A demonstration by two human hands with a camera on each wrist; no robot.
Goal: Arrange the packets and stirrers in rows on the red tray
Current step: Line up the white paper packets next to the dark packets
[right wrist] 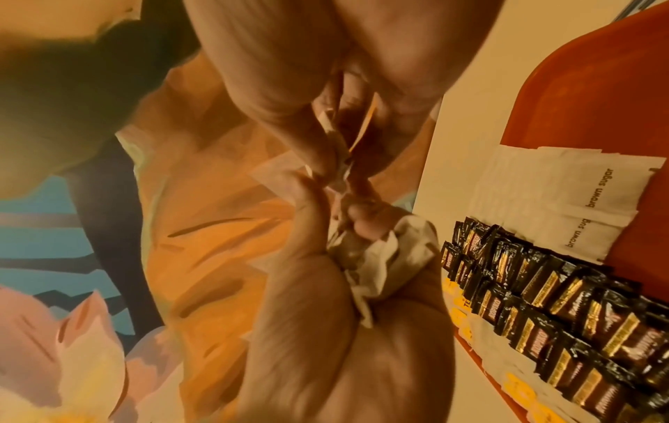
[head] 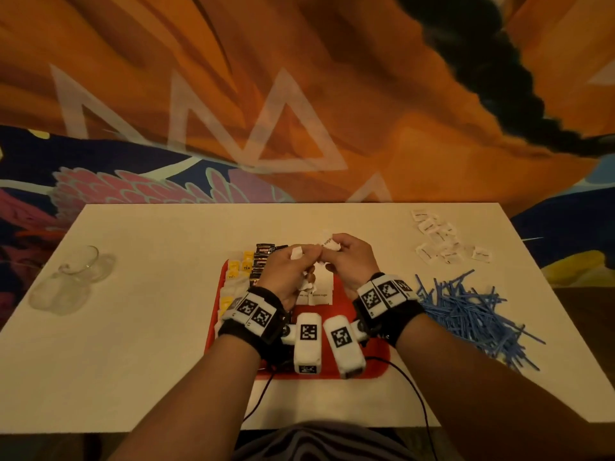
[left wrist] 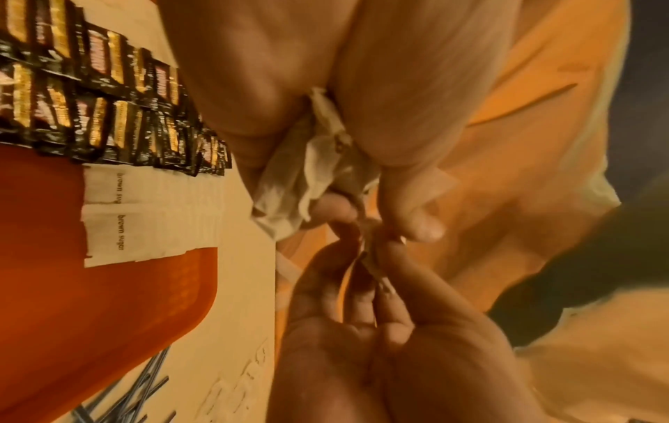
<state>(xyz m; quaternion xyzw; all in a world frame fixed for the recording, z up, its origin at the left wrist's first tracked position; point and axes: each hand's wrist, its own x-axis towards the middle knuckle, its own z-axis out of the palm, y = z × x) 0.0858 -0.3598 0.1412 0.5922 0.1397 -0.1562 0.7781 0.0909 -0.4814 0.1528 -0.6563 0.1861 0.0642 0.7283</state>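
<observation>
Far left on the white table (head: 149, 327), a cluster of clear glass cups (head: 71, 281), glossy and rounded, some lying on their sides. At centre the red tray (head: 376, 364), smooth plastic with rounded corners, holds rows running away from me: yellow tea packets (head: 239, 266) along its left edge, then two rows of black foil packets (right wrist: 564, 289), crinkled and shiny with gold lettering, overlapping like shingles, then flat white paper sachets (left wrist: 144, 217) printed "brown sugar", two side by side with more overlapped behind. My left hand (head: 286, 271) hovers above the tray, fingers curled round a crumpled bunch of white paper sachets (left wrist: 289, 183), with thumb and forefinger pinching one more at the tips. My right hand (head: 347, 259) meets it, thumb and fingertips pinching that same small white sachet (head: 327, 242); the wrist views are blurred there, so I think both hands share one packet, but it may be two pressed together. Marker-printed bands wrap both wrists. Right of the tray, near the far edge, a loose scatter of white sachets (head: 442, 241) lies flat on the table. Nearer me, a tangled heap of thin blue stirrers (head: 472, 314), straight plastic sticks crossing at every angle, sits on the table just beside the tray's right edge.
</observation>
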